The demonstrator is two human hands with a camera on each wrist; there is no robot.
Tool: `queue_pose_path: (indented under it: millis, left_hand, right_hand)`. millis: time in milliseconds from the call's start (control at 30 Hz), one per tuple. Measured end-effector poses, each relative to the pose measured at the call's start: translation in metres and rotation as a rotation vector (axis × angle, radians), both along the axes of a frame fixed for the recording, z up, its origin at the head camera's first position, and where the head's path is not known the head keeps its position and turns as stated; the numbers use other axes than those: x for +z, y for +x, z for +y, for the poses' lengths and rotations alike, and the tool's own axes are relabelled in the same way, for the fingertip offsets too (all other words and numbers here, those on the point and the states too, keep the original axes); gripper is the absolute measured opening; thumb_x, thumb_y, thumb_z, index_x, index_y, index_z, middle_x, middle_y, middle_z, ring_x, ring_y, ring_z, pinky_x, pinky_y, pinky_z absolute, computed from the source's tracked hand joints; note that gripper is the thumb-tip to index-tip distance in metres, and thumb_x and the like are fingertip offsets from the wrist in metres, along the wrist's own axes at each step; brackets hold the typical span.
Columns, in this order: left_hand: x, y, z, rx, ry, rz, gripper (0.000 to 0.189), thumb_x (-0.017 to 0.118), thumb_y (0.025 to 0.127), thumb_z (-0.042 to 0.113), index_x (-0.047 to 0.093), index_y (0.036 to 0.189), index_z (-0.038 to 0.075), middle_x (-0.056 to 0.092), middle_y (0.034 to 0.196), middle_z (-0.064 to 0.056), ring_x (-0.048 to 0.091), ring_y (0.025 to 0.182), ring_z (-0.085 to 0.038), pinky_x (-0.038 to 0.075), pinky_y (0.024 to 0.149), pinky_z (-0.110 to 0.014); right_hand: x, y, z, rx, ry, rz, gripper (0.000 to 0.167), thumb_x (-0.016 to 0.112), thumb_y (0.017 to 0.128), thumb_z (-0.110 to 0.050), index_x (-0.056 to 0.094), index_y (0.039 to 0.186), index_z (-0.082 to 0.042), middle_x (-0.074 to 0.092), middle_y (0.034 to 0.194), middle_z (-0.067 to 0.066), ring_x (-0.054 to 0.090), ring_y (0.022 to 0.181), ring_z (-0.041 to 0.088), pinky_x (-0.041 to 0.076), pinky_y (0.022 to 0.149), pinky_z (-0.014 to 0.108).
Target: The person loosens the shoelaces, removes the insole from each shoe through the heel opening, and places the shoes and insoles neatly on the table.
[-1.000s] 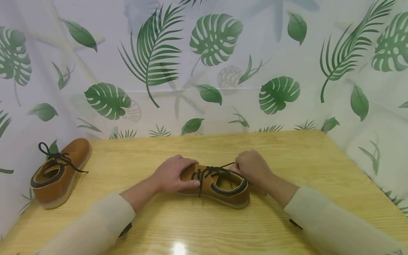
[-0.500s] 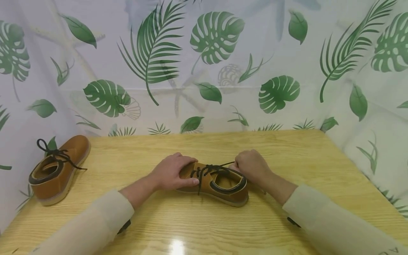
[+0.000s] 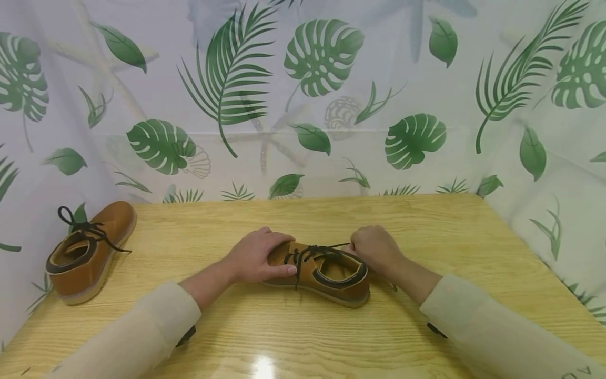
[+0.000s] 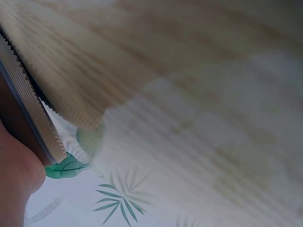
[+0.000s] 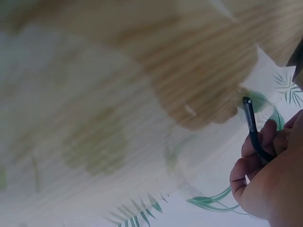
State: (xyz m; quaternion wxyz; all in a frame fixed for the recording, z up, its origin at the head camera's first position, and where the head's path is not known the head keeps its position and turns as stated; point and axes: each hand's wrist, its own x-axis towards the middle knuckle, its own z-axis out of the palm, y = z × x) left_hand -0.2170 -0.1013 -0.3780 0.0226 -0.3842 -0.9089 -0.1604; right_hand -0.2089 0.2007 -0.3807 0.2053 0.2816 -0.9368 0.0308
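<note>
A leaf-printed cloth (image 3: 265, 179) hangs beyond the left hand (image 3: 258, 258) and right hand (image 3: 379, 250); a wooden table (image 3: 307, 337) spreads beneath them. Between them stands a brown shoe (image 3: 309, 276), its heel just beside the right hand; a second shoe (image 3: 97, 263) sits well off to the left hand's left. The left grips the toe end; the right's curled fingers clamp a black lace (image 5: 252, 123), tip poking out.

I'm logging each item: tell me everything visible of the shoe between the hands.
The shoe is brown and leather-looking, with a dark collar, pale lining and light sole, ridged along its edge in the left wrist view. It sits upright on the wooden table, toe leftward, heel rightward and nearer the camera. The left hand grips its toe end. One black lace end hangs over the near side; another stretch runs into the right hand.
</note>
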Motion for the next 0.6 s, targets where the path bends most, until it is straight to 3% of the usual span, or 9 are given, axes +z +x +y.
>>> queue_pose_path:
  millis: [467,600]
  left_hand:
    - [-0.0017,-0.0007,-0.0002,0.007,0.001,-0.006,0.07,0.061,0.089,0.061,0.056,0.142,0.015,0.063,0.136,0.0,0.056,0.109,-0.02,0.047,0.089,-0.037]
    - [-0.0012,-0.0003,-0.0004,0.01,0.0,-0.012,0.07,0.061,0.089,0.06,0.055,0.142,0.015,0.063,0.136,-0.001,0.056,0.111,-0.021,0.047,0.09,-0.038]
  right_hand:
    - [-0.0011,-0.0012,0.0009,-0.067,-0.009,-0.124,0.053,0.065,0.087,-0.023,0.028,0.049,-0.019,0.028,0.05,-0.007,0.031,0.049,0.01,0.046,0.047,0.032]
    - [-0.002,-0.0017,-0.0001,-0.024,-0.098,-0.159,0.043,0.06,0.086,-0.009,0.036,0.051,-0.018,0.035,0.054,-0.007,0.034,0.053,0.008,0.044,0.051,0.026]
